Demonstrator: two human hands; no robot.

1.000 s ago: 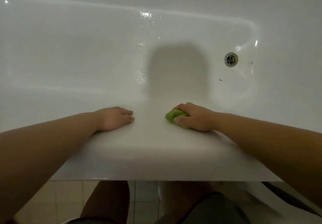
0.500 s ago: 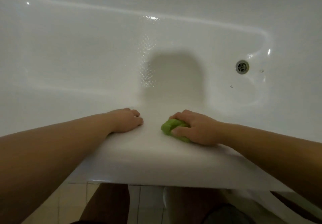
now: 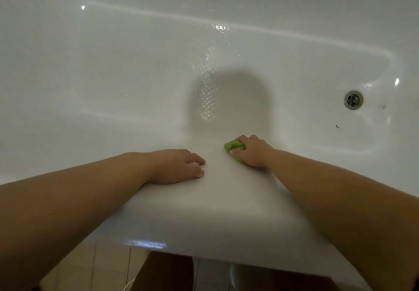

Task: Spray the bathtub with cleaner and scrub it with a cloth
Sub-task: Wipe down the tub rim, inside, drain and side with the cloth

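White glossy enamel fills almost the whole view: a bathtub (image 3: 113,68) seen from above, its broad near rim (image 3: 226,211) running across the lower middle. The person's left hand (image 3: 179,166) lies flat on the inner edge of that rim, palm down, fingers straight and close together, holding nothing. Just to its right, a small gap apart, the right hand (image 3: 251,152) curls its fingers and thumb around a bunched green cloth (image 3: 233,147) and presses it where the rim rolls down into the basin. Only the left part of the cloth shows; the rest is hidden under the hand. Beyond the hands the tub floor lies open, wide to the left and far side, with wet droplets (image 3: 207,91) glinting in a strip at centre. A soft dark shadow (image 3: 238,102) sits on the floor just beyond the cloth. Far right, a round metal drain (image 3: 353,100) sits in the floor, with a few small dark specks (image 3: 337,126) near it, too small to make out. Both forearms are cut off by the frame edges. Below the rim, pale floor tiles (image 3: 108,265) and dim legs show, hard to see in the low light.
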